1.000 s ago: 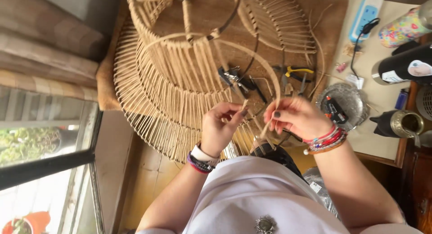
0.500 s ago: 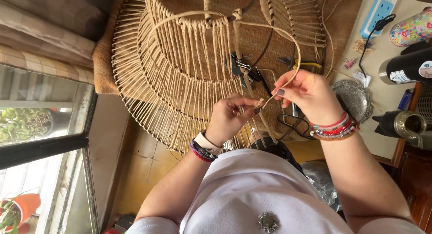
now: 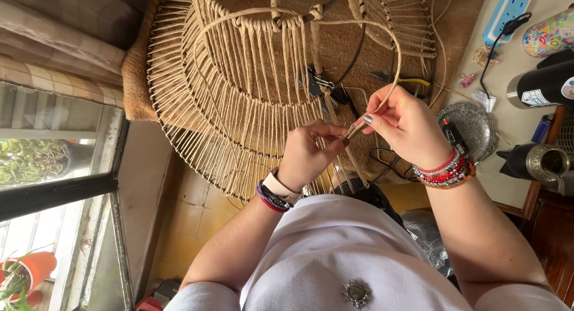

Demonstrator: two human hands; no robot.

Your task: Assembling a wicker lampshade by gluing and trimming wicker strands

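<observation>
Both hands pinched one jute cord point(image 3: 382, 104): the left hand point(image 3: 308, 152) and right hand point(image 3: 406, 125) had fingers clamped on it just before a woven frame point(image 3: 239, 95). The frame lay on a brown mat point(image 3: 359, 48) over a pale table point(image 3: 508, 66), beside a window point(image 3: 54, 161).

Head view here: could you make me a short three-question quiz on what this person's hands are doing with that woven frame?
1. True or false: both hands pinch the same tan cord.
2. Which wrist wears the red beaded bracelets? A) left B) right
3. Fill in: the cord-wrapped lampshade frame lies on a brown ____.

Key
1. True: the left hand and the right hand meet at the cord's end, fingertips closed on it.
2. B; the left wrist bears a white band and dark bracelets.
3. Mat, beside the pale table.
</observation>
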